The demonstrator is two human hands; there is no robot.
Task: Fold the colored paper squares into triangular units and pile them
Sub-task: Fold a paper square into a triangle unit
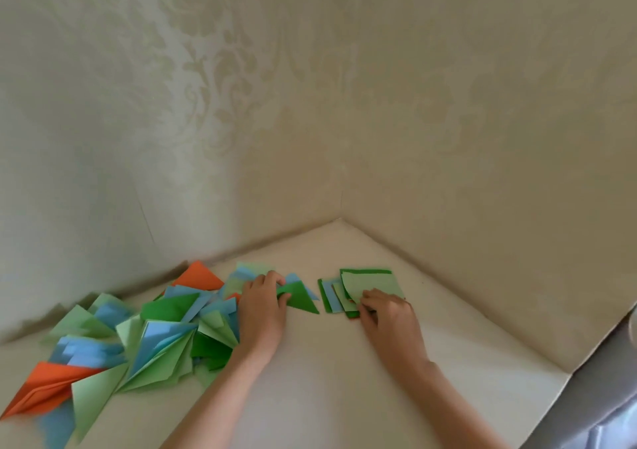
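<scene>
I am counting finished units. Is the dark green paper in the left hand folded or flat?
Folded: the dark green paper shows a triangle; left hand pinches it.

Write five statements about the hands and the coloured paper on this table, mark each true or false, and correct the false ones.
1. The left hand holds a dark green triangle. True.
2. The right hand rests on the pile of folded units. False: it is on the stack of unfolded squares; the pile lies on the left.
3. The top sheet of the stack is light green. True.
4. Every folded unit in the pile is green. False: blue and orange ones are there too.
5. The stack of squares touches the wall. False: bare table shows between them.
</scene>
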